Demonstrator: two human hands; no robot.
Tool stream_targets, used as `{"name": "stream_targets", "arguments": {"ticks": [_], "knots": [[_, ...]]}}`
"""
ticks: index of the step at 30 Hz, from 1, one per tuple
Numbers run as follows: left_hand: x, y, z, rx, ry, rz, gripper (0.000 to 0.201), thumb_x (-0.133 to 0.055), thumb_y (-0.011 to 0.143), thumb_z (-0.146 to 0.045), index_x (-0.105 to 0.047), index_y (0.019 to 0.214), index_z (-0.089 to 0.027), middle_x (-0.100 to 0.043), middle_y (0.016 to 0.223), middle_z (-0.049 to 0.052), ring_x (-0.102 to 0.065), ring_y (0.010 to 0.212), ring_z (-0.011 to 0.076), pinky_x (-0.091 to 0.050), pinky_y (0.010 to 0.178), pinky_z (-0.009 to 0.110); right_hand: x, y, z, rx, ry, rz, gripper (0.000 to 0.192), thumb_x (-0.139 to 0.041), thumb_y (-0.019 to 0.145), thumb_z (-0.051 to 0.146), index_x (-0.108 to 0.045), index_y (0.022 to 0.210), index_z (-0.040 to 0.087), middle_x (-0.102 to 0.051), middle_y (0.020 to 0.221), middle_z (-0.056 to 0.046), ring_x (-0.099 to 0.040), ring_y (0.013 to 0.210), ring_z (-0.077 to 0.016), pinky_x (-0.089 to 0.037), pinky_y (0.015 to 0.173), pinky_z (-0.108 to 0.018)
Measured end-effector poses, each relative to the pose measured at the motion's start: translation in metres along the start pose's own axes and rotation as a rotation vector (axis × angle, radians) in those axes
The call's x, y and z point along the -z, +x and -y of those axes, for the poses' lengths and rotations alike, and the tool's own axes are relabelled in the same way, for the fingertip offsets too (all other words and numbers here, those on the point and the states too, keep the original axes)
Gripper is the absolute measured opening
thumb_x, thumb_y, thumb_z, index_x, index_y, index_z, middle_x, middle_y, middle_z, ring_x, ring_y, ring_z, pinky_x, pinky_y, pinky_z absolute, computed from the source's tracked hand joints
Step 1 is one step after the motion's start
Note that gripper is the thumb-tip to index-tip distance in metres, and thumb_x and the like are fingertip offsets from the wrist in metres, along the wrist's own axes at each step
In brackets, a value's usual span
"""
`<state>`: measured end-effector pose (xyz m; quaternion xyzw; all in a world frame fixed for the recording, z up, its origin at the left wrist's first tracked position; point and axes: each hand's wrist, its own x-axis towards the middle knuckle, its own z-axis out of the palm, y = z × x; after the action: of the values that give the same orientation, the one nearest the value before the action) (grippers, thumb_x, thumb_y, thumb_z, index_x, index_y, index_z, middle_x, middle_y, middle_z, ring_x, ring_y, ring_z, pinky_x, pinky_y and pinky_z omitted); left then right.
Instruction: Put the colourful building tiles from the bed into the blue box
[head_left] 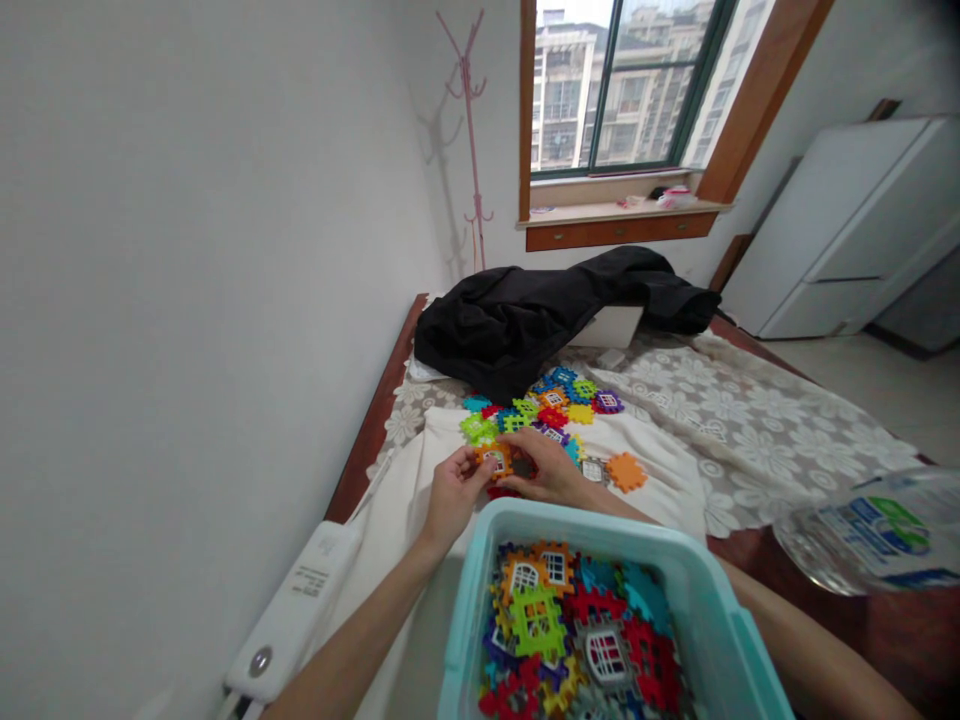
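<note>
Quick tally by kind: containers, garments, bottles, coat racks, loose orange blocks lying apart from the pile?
Teal bin: 1
Black garment: 1
Plastic bottle: 1
Pink coat rack: 1
Orange block lying apart, right of the hands: 1
Total: 5

Left arm: bare forearm enters from the bottom edge, left of centre, and runs up and to the right, almost straight.
Left wrist: slightly bent, back of the hand turned toward the camera.
Left hand (452, 488): fingers curled inward, thumb and fingertips pinched together at its upper right side.
Right arm: bare forearm comes in from the lower right and slants up to the left, partly hidden along its middle.
Right hand (546, 462): palm down, fingers (525, 440) bent and pointing left, tips meeting those of the left hand.
Spacing: both hands close together, fingertips touching or nearly so.
</note>
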<state>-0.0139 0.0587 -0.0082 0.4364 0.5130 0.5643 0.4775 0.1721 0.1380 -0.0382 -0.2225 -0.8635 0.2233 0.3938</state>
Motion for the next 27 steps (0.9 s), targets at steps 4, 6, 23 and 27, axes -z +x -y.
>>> {"name": "stream_targets", "arguments": {"ticks": [4, 6, 23, 27], "knots": [[0.000, -0.001, 0.002, 0.014, 0.001, 0.023, 0.031, -0.084, 0.081, -0.040, -0.070, 0.090, -0.014, -0.078, 0.082, 0.004, -0.071, 0.073, 0.0164, -0.056, 0.071, 0.025, 0.001, -0.001, 0.001, -0.002, -0.025, -0.033, 0.056, -0.073, 0.092, 0.054, -0.058, 0.136, 0.023, -0.071, 0.119, -0.014, -0.069, 0.103, -0.0285, -0.058, 0.088, -0.043], [0.000, -0.001, 0.003, 0.019, 0.000, 0.034, 0.033, -0.084, 0.081, -0.042, -0.071, 0.093, -0.014, -0.079, 0.084, 0.005, -0.072, 0.074, 0.0176, -0.057, 0.072, 0.026, 0.002, -0.001, 0.003, 0.013, -0.030, -0.059, 0.055, -0.071, 0.093, 0.054, -0.057, 0.137, 0.023, -0.071, 0.120, -0.014, -0.069, 0.105, -0.0288, -0.058, 0.089, -0.044], [0.000, -0.020, -0.020, -0.014, -0.259, 0.234, 0.037, -0.069, 0.093, -0.050, -0.076, 0.101, -0.015, -0.076, 0.101, 0.012, -0.071, 0.093, 0.0240, -0.057, 0.088, 0.035, 0.056, 0.026, -0.013, -0.116, -0.017, -0.006, 0.052, -0.068, 0.095, 0.052, -0.060, 0.137, 0.022, -0.067, 0.131, -0.016, -0.062, 0.121, -0.0333, -0.048, 0.107, -0.055], [-0.002, -0.034, -0.031, 0.206, -0.294, 0.597, 0.052, -0.075, 0.082, -0.057, -0.077, 0.112, -0.015, -0.077, 0.111, 0.015, -0.071, 0.104, 0.0330, -0.054, 0.094, 0.041, 0.107, 0.041, 0.006, -0.177, 0.261, 0.211, 0.052, -0.069, 0.094, 0.058, -0.064, 0.133, 0.024, -0.068, 0.129, -0.011, -0.066, 0.116, -0.0288, -0.054, 0.102, -0.048]]}}
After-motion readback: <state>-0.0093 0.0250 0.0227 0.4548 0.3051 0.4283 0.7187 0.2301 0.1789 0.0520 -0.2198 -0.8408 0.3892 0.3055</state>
